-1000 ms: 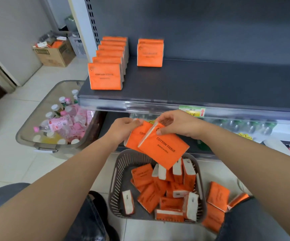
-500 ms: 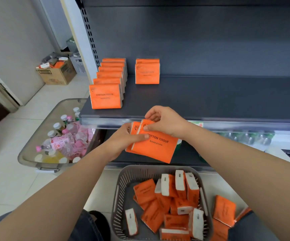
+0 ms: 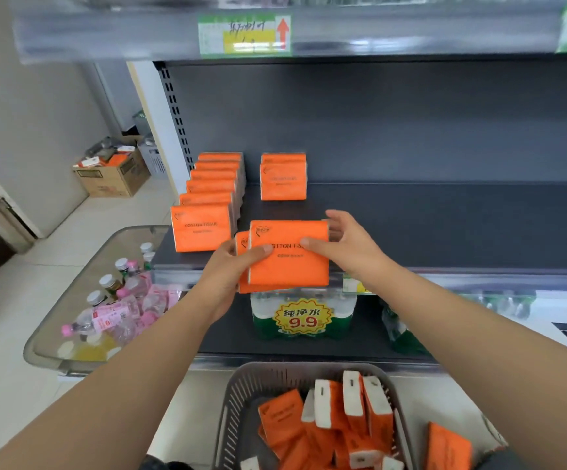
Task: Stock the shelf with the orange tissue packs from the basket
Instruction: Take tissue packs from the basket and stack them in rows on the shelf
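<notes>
Two orange tissue packs (image 3: 289, 262) are held upright together at the front edge of the dark shelf (image 3: 445, 225). My left hand (image 3: 228, 269) grips their left side and my right hand (image 3: 346, 242) grips the right side, thumb across the front. On the shelf stands a row of several orange packs (image 3: 204, 225) at the left, and two more packs (image 3: 284, 179) stand further back. The grey basket (image 3: 238, 401) below holds several more orange packs (image 3: 336, 422).
A clear bin of bottles (image 3: 105, 300) stands on the floor at the left. A cardboard box (image 3: 112, 178) sits further back. Green water bottle packs with a 9.9 price tag (image 3: 302, 317) fill the lower shelf. An orange pack (image 3: 448, 449) lies beside the basket.
Both hands have lifted the two packs from above the basket up to the shelf's front edge and squared them upright. The camera has tilted upward.
</notes>
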`<state>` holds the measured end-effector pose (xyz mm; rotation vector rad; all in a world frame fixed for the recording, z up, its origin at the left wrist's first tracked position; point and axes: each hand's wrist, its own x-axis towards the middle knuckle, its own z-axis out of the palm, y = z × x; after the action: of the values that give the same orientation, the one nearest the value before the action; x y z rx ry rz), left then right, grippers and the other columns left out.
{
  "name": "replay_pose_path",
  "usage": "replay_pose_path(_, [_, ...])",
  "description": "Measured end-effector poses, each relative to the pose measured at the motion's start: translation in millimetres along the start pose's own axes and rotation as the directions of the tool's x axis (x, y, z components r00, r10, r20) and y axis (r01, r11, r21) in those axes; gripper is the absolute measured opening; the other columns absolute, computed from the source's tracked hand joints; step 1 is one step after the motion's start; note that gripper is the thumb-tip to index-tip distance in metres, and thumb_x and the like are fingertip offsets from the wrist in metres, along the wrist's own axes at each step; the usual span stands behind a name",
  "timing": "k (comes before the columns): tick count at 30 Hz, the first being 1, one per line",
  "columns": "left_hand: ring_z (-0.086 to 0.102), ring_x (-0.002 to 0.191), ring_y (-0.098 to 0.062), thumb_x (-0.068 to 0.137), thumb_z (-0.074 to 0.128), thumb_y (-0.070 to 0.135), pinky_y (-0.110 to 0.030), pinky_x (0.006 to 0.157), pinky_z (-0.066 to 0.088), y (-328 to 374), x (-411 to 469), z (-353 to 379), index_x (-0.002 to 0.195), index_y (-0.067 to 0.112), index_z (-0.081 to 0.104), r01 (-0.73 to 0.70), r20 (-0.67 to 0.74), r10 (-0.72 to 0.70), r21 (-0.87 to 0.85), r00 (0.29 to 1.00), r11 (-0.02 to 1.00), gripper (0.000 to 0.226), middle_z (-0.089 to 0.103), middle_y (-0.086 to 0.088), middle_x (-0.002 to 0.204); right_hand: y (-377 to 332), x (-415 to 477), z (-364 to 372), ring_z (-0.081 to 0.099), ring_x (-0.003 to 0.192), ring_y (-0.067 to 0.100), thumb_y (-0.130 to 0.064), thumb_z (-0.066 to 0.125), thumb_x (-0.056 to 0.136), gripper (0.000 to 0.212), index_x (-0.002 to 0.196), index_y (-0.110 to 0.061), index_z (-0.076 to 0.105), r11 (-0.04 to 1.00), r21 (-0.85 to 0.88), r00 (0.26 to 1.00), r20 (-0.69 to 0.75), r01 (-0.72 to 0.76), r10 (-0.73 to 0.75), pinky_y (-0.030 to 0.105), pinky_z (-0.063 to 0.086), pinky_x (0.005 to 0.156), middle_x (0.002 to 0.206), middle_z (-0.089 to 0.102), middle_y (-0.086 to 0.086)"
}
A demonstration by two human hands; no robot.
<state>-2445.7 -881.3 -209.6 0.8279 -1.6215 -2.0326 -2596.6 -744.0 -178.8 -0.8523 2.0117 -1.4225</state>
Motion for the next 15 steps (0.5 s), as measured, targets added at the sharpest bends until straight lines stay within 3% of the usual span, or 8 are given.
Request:
replay_pose_path(3, [0.068,0.1,-0.024,0.06,0.081,0.03,-0.037,0.077,0.056,5,10,5,0.124,0.013,0.055,-0.027,-0.041,0.025,-0.038,0.999,0.999,0.071,0.069,-0.007,0.114,7,5,-5,0.058,0.115,0.019,-0.043,0.069,0.083,0.069,0.137,-0.01,0.043,0.989,0.079,0.99,0.073,-0.128,0.122,0.037,0.049,0.098,0.134,0.055,0.005])
replay_pose_path(7, [0.067,0.103,-0.025,0.043,0.09,0.042,-0.047,0.087,0.056,8,32,11,0.132,0.012,0.047,-0.048,-0.094,0.044,-0.041,0.995,0.998,0.103,0.065,-0.009,0.12,9,15,-5,0.065,0.105,0.019,-0.041,0.059,0.091,0.035,0.116,-0.016,0.058,0.964,0.213,0.981,0.141,-0.158,0.13,0.034,0.054,0.09,0.12,0.065,0.005])
replay_pose_path(12, [0.069,0.1,-0.024,0.049,0.084,0.046,-0.046,0.089,0.055,17,57,18,0.124,0.009,0.057,-0.083,-0.051,0.084,0.015,0.995,0.996,0.088,0.069,-0.011,0.114,8,40,-8,0.064,0.105,0.016,-0.038,0.057,0.092,0.02,0.105,-0.023,0.059,0.949,0.282,0.986,0.131,-0.141,0.108,0.028,0.054,0.084,0.116,0.066,0.002])
replay_pose_path(15, [0.069,0.1,-0.023,0.057,0.08,0.046,-0.044,0.09,0.054,18,73,21,0.123,0.011,0.057,-0.103,-0.064,0.105,0.032,0.992,0.994,0.078,0.07,-0.008,0.113,9,57,-7,0.063,0.107,0.017,-0.04,0.058,0.091,0.017,0.103,-0.027,0.059,0.946,0.299,0.989,0.11,-0.128,0.099,0.032,0.052,0.09,0.117,0.066,0.001])
